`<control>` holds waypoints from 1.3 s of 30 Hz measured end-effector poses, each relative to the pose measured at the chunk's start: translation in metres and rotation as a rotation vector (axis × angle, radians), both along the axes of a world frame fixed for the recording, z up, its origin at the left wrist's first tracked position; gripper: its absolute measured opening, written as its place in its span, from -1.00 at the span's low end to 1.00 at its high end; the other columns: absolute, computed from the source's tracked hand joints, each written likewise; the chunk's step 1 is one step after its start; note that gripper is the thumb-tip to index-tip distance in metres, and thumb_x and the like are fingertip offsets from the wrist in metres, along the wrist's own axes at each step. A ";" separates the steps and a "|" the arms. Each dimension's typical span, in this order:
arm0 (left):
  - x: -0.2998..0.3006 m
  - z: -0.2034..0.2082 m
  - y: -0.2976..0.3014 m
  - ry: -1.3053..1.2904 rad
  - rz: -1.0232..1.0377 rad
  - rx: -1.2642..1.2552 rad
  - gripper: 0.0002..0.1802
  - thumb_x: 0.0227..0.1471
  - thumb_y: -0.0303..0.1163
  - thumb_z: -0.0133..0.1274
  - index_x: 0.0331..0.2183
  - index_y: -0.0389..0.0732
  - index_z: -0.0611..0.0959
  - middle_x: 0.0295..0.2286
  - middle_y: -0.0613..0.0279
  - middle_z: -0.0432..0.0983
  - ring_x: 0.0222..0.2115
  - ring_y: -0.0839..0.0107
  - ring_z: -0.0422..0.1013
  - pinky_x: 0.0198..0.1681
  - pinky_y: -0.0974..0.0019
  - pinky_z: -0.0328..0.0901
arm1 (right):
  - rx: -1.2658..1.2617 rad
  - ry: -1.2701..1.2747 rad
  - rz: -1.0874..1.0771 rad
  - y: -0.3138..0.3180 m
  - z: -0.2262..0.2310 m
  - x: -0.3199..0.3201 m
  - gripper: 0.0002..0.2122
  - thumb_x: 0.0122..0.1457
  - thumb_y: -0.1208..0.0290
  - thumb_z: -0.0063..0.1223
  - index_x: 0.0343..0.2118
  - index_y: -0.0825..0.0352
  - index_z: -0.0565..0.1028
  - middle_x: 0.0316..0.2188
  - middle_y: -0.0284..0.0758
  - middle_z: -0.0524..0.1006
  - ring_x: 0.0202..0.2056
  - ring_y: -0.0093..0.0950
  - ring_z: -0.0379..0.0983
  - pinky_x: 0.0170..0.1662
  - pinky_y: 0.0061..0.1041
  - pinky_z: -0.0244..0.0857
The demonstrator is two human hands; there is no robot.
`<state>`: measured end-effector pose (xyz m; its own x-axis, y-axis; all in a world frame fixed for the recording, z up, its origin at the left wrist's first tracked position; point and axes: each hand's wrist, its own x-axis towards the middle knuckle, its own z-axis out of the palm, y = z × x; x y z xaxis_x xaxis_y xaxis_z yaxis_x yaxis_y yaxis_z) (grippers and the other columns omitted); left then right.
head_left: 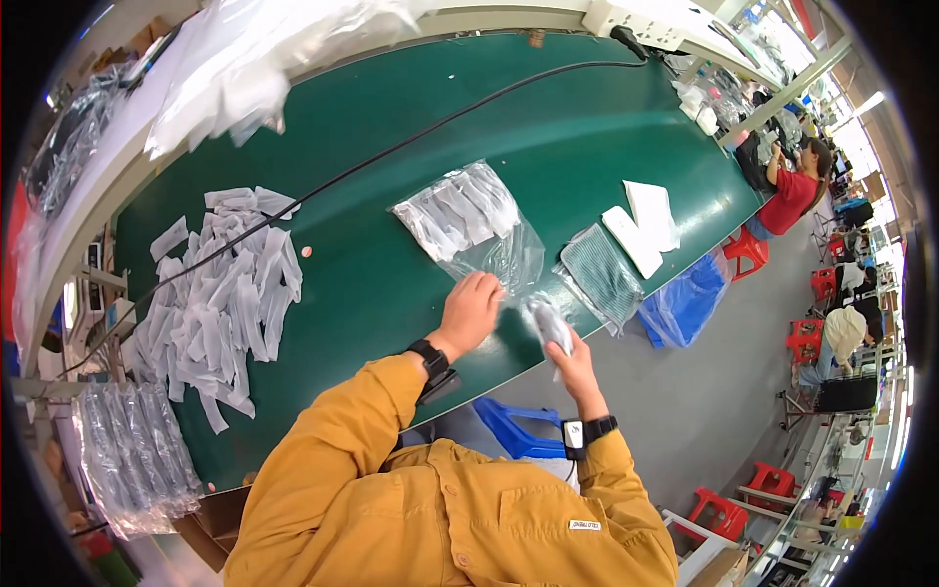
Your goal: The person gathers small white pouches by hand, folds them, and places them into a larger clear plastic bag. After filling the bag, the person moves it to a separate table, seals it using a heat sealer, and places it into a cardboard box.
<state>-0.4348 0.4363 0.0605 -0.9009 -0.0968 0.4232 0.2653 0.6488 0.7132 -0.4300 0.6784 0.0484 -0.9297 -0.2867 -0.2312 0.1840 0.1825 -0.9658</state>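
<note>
A clear plastic bag [509, 259] lies on the green table, with several white folded strips [460, 210] packed in its far end. At its near, loose end my left hand [471, 311] is closed, the fingertips pinching the edge of the film. Just to the right, over the table's front edge, my right hand [577, 367] grips a small grey-white bundle [548, 323] that looks wrapped in shiny film. Its contents are too unclear to name. Beyond the bundle rest a grey striped, netlike packet [601, 272] and a white flat piece [632, 242].
A big heap of whitish strips [225, 303] covers the table's left side. A black cable [421, 137] crosses the table to a power strip [636, 24]. Filled clear bags [137, 455] hang over the left corner. A blue stool [518, 428] stands below; a co-worker [790, 191] sits at right.
</note>
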 end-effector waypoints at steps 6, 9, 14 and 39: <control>-0.001 0.026 -0.015 0.085 0.010 0.154 -0.93 0.04 -0.52 0.04 -0.41 -0.26 0.48 -0.52 0.09 0.33 -0.54 0.09 0.34 -0.48 0.20 0.26 | 0.132 0.225 0.338 -0.081 -0.006 -0.072 -0.35 0.04 0.27 0.27 0.17 0.43 0.29 0.04 -0.17 0.44 0.05 -0.46 0.33 0.09 -0.47 0.20; 0.000 0.031 -0.020 0.141 -0.047 0.120 -0.95 0.05 -0.54 0.03 -0.41 -0.27 0.47 -0.50 0.09 0.34 -0.52 0.08 0.34 -0.45 0.20 0.27 | -0.036 0.057 0.305 -0.115 -0.006 -0.095 -0.35 0.04 0.27 0.27 0.17 0.43 0.29 0.00 -0.15 0.46 0.01 -0.40 0.37 0.07 -0.45 0.21; 0.005 0.020 -0.029 0.061 -0.048 0.174 -0.96 0.04 -0.56 0.03 -0.41 -0.27 0.48 -0.49 0.08 0.36 -0.50 0.07 0.36 -0.44 0.19 0.29 | -0.243 -0.186 0.307 -0.144 -0.039 -0.120 -0.35 0.06 0.23 0.25 0.16 0.43 0.28 -0.10 -0.10 0.51 -0.09 -0.26 0.44 0.04 -0.37 0.25; 0.019 0.044 -0.057 -0.131 -0.136 0.048 -0.93 0.01 -0.62 0.03 -0.40 -0.28 0.48 -0.44 0.07 0.35 -0.41 0.06 0.38 -0.34 0.19 0.31 | 0.498 1.065 0.294 -0.243 -0.036 -0.126 -0.20 0.00 0.13 0.22 0.19 0.52 0.09 -0.14 0.15 0.28 -0.10 0.03 0.25 -0.17 -0.17 0.29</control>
